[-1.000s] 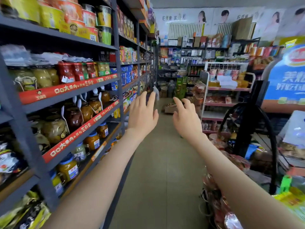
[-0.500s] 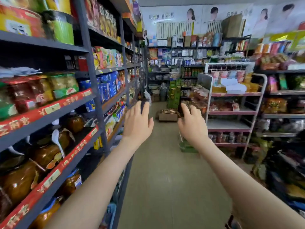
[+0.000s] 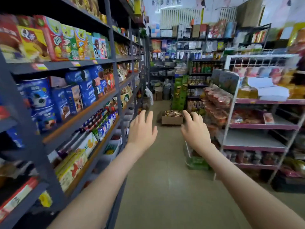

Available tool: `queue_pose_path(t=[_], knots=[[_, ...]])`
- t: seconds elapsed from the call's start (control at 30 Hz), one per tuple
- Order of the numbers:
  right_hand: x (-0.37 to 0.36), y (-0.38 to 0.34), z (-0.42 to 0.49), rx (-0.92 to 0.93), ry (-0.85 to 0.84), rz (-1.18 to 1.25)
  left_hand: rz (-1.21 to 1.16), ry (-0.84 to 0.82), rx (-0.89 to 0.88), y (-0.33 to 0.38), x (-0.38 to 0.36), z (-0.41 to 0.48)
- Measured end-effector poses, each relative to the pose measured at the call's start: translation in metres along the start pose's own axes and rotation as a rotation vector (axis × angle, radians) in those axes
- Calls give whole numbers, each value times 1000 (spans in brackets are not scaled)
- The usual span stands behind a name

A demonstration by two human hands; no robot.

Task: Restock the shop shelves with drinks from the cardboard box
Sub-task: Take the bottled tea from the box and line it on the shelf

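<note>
Both of my hands are out in front of me and carry nothing: my left hand (image 3: pixel 143 129) has its fingers spread loosely, my right hand (image 3: pixel 194 129) has them a little curled, and neither touches anything. What has changed over the last second is the ground under me. The jars that filled the left shelves have slid behind me and the dark rack on my left (image 3: pixel 115 76) now shows biscuit boxes and blue packets, while the pink-edged rack on my right (image 3: pixel 257 126) has come close alongside. I judge that I am walking down the aisle toward the stock, so the task is still at its approach, with nothing lifted and no drink placed. The cardboard box (image 3: pixel 172 119) sits on the floor (image 3: pixel 158 187) at the far end of the aisle, just beyond my fingertips in the view yet well apart from them. It is a low, open-topped brown carton, its near wall plain, and it is packed to the rim with shiny dark and gold goods; they are too blurred for me to tell whether they are cans, bottles or packets. A green display stand (image 3: pixel 179 93) rises just behind it to the right.
</note>
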State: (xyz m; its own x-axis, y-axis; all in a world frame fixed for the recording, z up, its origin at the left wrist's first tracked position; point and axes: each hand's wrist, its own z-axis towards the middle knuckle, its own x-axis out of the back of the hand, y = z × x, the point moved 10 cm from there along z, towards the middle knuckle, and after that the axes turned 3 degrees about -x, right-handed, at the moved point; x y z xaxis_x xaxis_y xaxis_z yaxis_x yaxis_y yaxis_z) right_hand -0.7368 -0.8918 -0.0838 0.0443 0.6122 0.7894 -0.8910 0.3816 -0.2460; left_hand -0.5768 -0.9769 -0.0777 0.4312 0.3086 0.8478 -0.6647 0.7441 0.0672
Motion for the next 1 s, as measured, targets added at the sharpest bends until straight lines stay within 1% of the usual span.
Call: queue_pose_path(t=[0.2,0.37,0.47,0.53,0.63,0.77,0.87,1.0], knots=[[-123,4,158,49,-38,43,30,13,48,-67,-90,144],[-245,7,278,81,-75,62,36,-31,82,-124,-195,269],[-307,17,362,82,-94,63,0,-120,51,-152,-266,339],[-338,32,423,66,-97,33,-7,-181,34,-171,-311,392],[-381,64,508,54,-112,-36,3,-189,23,-195,-360,483],[-447,117,602,-3,-131,-62,-39,-187,-39,-196,-424,600],[-508,160,668,-42,-148,-76,-93,-207,-50,-199,-489,676],[-593,212,763,-24,-145,-93,-124,-191,-69,-210,-579,782]])
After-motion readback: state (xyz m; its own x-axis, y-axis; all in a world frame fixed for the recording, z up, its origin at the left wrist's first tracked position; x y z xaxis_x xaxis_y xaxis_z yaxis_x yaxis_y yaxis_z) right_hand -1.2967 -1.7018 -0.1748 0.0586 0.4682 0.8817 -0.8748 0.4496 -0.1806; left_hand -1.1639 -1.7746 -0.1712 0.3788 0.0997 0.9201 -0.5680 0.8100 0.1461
